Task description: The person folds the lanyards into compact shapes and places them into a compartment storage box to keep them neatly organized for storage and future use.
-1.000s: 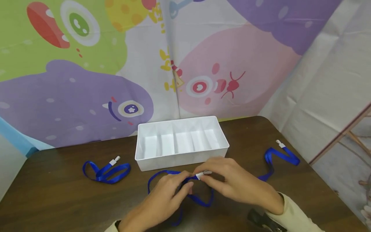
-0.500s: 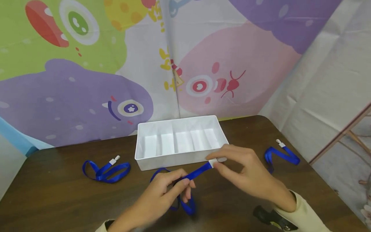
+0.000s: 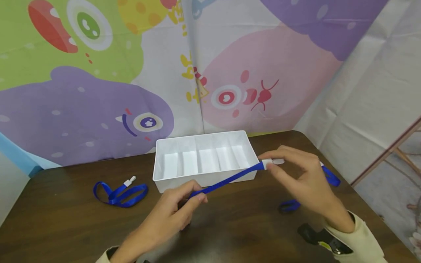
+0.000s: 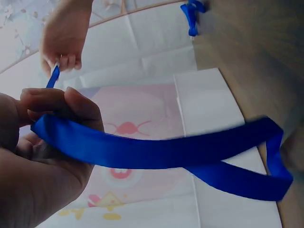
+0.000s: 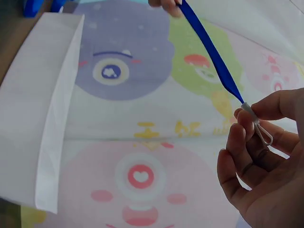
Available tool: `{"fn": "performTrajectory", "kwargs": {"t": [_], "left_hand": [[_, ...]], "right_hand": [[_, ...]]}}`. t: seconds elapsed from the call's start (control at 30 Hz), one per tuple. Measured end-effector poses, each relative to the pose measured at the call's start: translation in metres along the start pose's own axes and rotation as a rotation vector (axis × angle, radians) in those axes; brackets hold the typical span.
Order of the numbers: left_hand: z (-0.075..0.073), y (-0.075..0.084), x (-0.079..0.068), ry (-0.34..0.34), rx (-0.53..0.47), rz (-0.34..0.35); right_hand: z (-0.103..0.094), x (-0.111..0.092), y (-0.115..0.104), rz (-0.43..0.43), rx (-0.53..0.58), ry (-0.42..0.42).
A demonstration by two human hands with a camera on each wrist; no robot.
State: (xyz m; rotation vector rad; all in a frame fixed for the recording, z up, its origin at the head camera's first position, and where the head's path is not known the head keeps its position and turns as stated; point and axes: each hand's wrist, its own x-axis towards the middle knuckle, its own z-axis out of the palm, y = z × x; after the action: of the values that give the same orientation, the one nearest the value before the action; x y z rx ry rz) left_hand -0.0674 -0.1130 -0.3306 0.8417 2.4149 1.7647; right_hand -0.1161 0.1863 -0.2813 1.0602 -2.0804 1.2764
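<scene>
A blue lanyard (image 3: 230, 179) is stretched in the air between both hands, slanting up to the right in front of the white box (image 3: 204, 179). My right hand (image 3: 302, 179) pinches its white clip end (image 5: 248, 110) between thumb and fingers; the clip's loop (image 5: 266, 135) sticks out past them. Lower on the left, my left hand (image 3: 167, 212) pinches the strap between thumb and forefinger. In the left wrist view the rest of the strap (image 4: 156, 151) hangs from that hand in a long fold.
The white box has several compartments and stands at the back of the brown table (image 3: 65, 226). A second lanyard (image 3: 123, 195) lies coiled on the left. Another lanyard (image 3: 331, 177) lies at the right, partly hidden by the right hand. A patterned cloth (image 3: 158, 73) hangs behind.
My right hand has drawn the clip end up and to the right. The left hand has moved down and left, and the lanyard has been lifted off the table and pulled straight.
</scene>
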Motion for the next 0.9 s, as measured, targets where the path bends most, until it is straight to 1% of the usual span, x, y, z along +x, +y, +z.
{"fn": "performTrajectory", "kwargs": {"t": [0.13, 0.2, 0.27, 0.33, 0.4, 0.47, 0.53, 0.6, 0.7, 0.83, 0.9], "left_hand": [[-0.006, 0.000, 0.000, 0.021, 0.078, 0.061], [-0.008, 0.001, 0.000, 0.017, 0.094, 0.072], [-0.012, 0.002, 0.000, 0.009, 0.081, 0.067], [-0.015, 0.003, -0.001, 0.011, 0.068, 0.037], [-0.018, 0.005, -0.001, 0.017, 0.052, 0.005], [-0.022, 0.007, -0.002, 0.029, 0.068, -0.001], [-0.027, 0.010, -0.002, 0.044, 0.101, -0.007], [-0.034, 0.013, -0.004, 0.064, 0.144, -0.005], [-0.044, 0.019, -0.007, 0.097, 0.200, -0.013], [-0.054, 0.026, -0.012, 0.123, 0.250, -0.017], [-0.058, 0.028, -0.013, 0.124, 0.266, -0.011]], "right_hand": [[-0.004, 0.001, 0.002, -0.011, -0.009, 0.032], [-0.005, 0.001, 0.004, -0.019, -0.001, 0.040], [-0.007, 0.001, 0.006, -0.017, 0.006, 0.049], [-0.010, 0.002, 0.008, -0.015, 0.020, 0.061], [-0.015, 0.003, 0.011, -0.009, 0.062, 0.075], [-0.019, 0.004, 0.013, 0.002, 0.129, 0.099], [-0.022, 0.004, 0.014, 0.019, 0.140, 0.126], [-0.025, 0.004, 0.014, 0.039, 0.120, 0.148], [-0.027, 0.004, 0.011, 0.072, 0.011, 0.161], [-0.028, 0.005, 0.009, 0.087, -0.038, 0.158], [-0.029, 0.005, 0.010, 0.096, -0.037, 0.160]]}}
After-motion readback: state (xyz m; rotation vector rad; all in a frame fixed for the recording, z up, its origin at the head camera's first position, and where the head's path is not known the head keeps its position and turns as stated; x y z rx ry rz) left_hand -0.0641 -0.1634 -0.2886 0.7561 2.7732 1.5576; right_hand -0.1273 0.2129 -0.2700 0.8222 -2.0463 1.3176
